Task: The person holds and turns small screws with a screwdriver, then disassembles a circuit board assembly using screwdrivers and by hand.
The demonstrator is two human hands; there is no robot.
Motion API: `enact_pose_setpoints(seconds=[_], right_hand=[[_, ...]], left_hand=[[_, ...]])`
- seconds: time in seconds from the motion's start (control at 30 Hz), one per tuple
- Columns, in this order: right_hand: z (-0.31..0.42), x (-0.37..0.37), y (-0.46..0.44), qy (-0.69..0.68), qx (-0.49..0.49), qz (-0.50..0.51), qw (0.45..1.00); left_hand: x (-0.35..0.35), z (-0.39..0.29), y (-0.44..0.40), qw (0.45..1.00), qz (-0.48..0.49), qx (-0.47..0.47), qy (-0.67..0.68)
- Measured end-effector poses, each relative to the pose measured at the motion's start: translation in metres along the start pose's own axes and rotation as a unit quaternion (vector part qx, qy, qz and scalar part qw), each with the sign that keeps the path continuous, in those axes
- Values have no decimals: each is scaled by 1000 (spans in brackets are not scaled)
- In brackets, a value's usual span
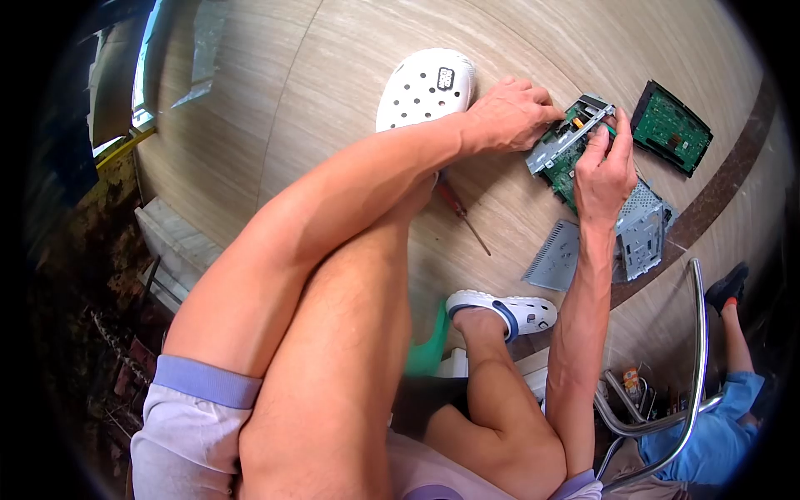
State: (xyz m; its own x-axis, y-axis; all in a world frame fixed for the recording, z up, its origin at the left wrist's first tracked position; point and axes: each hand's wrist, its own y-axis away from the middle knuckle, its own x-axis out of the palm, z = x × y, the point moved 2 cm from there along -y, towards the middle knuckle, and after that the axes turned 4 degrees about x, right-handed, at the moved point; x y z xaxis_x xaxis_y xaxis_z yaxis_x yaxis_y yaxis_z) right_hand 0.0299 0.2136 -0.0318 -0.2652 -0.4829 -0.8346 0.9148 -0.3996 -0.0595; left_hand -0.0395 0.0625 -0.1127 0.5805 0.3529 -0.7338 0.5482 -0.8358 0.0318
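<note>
A green circuit board (563, 177) with a silvery metal bracket (554, 148) across it is held just above the floor. My left hand (515, 115) is closed at the upper left edge of this assembly, its fingertips partly hidden. From the lower right, my right hand (606, 177) pinches the bracket's upper end between thumb and fingers. Perforated grey metal plates (643, 237) lie below my right hand, beside a slotted grey plate (553, 257). To the right is another green board in a black frame (673, 127).
A screwdriver (455, 204) lies on the tiled floor (350, 92) between two white clogs (429, 83). At the lower right are a chrome chair frame (698, 333) and another person in blue clothing (700, 446). A green plastic object (428, 346) stands near my legs.
</note>
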Motion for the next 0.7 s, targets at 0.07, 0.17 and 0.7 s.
enact_pose_setpoints(seconds=[0.07,0.17,0.7], right_hand=[[-2,0,-2,12,20,3,1000],[3,-9,-5,32,-33,-4,999],[0,-1,-3,18,-8,-21,1000]], left_hand=[[0,1,1,1000,1,-1,0],[0,0,1,1000,3,-3,-4],[3,2,0,1000,-3,-4,-7]])
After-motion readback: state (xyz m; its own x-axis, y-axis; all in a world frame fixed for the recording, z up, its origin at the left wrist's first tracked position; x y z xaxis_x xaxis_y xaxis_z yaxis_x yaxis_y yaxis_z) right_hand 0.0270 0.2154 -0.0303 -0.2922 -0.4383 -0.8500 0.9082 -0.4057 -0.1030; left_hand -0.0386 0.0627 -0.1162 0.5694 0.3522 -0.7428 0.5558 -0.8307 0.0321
